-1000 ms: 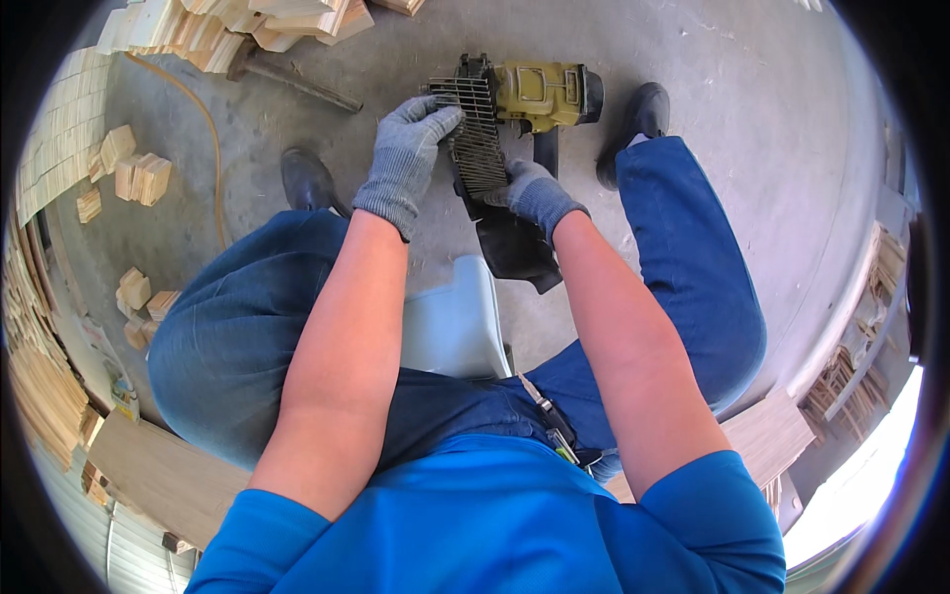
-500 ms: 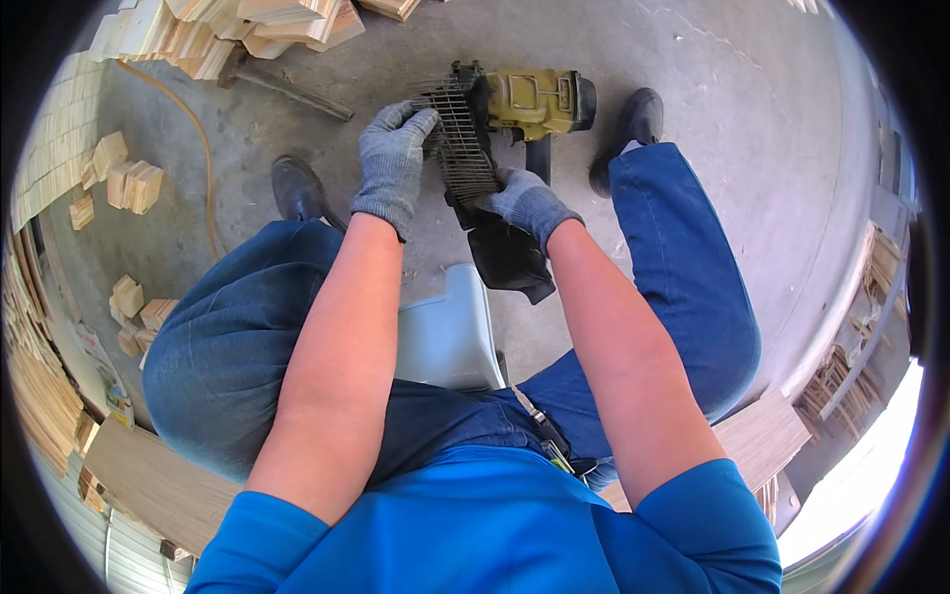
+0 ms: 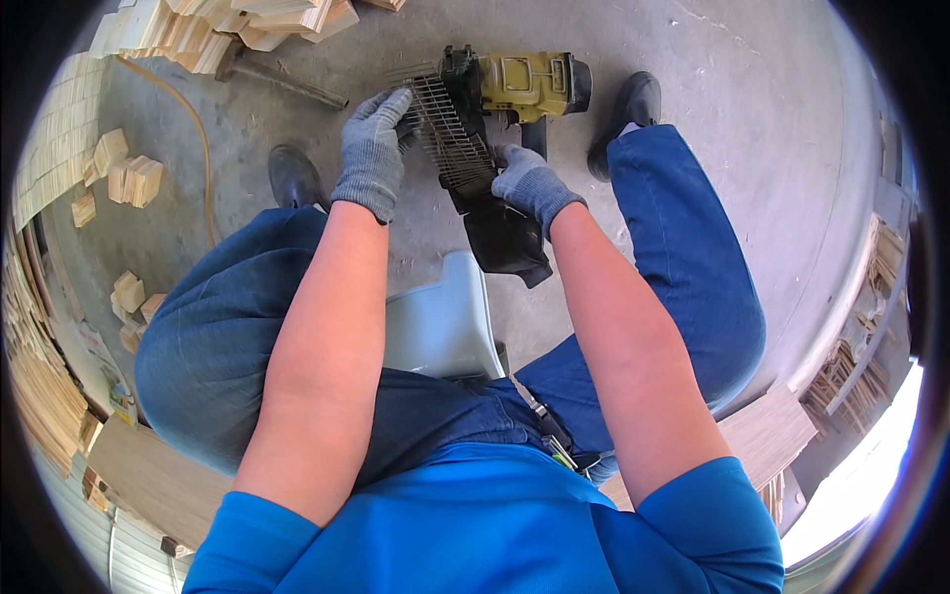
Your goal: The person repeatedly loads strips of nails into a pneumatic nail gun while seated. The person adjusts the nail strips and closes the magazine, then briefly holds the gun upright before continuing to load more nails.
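A yellow and black nail gun is held above the floor in front of me, its black nail magazine swung open toward me. A strip of collated nails fans out along the magazine's left side. My left hand, in a grey knit glove, is closed at the strip's left edge, thumb and fingers curled around it; part of the grip is hidden. My right hand, gloved alike, is closed on the magazine's right edge near the lower nails. Its far fingers are out of sight.
Stacked timber and a metal bar lie at the far left. A thin orange hose crosses the concrete floor beside small wood blocks. A pale blue-grey plastic piece is between my legs.
My left hand has shifted left, and the nails fan out wider from the magazine. The nail gun and my right hand have moved slightly farther away.
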Demonstrator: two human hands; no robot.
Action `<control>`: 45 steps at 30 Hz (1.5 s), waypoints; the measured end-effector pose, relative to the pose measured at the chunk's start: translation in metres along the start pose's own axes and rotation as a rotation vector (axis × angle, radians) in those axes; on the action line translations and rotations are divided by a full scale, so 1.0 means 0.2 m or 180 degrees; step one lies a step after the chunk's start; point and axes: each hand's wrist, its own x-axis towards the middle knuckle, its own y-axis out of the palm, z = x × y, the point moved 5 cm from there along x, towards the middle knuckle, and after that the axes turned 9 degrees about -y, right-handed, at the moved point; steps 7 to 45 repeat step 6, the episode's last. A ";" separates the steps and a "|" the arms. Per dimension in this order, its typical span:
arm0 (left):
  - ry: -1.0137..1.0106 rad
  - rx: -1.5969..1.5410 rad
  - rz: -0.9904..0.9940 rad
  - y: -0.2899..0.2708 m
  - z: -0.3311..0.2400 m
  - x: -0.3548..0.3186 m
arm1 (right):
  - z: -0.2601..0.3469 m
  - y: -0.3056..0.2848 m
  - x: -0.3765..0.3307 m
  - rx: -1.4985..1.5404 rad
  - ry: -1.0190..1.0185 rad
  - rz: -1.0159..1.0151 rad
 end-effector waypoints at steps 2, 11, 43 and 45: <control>-0.0117 0.0020 -0.0084 0.02 -0.01 -0.02 | -0.04 0.00 0.00 -0.0046 0.0003 -0.0093; 0.0044 0.0054 -0.0070 -0.01 -0.01 0.00 | 0.05 -0.04 -0.03 -0.0033 -0.0032 -0.0172; 0.0044 0.0054 -0.0070 -0.01 -0.01 0.00 | 0.05 -0.04 -0.03 -0.0033 -0.0032 -0.0172; 0.0044 0.0054 -0.0070 -0.01 -0.01 0.00 | 0.05 -0.04 -0.03 -0.0033 -0.0032 -0.0172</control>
